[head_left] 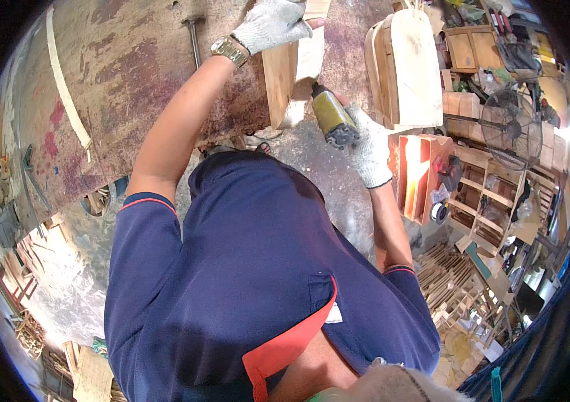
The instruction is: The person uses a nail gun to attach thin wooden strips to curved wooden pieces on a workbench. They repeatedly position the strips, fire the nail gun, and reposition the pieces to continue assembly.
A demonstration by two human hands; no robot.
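Observation:
My left hand point(273, 25), in a white knit glove with a bare fingertip showing, is closed over the upper part of a pale wooden piece point(279, 87). That piece stands at the near edge of the workbench point(124, 74), with two faces showing. My right hand point(369, 144), also gloved, wraps round a handheld power tool point(332, 114) with a yellow-green cylindrical body and dark ends. The tool's narrow dark end points toward the lower part of the wooden piece; whether they touch I cannot tell.
A hammer point(195, 41) lies left of the wooden piece. Stacked wooden pieces with rounded ends point(413, 67) sit at the right. Further right are an orange-lit wooden box point(411, 175), a fan point(511, 126) and wooden shelving point(489, 194). A light strip point(67, 87) crosses the bench's left side.

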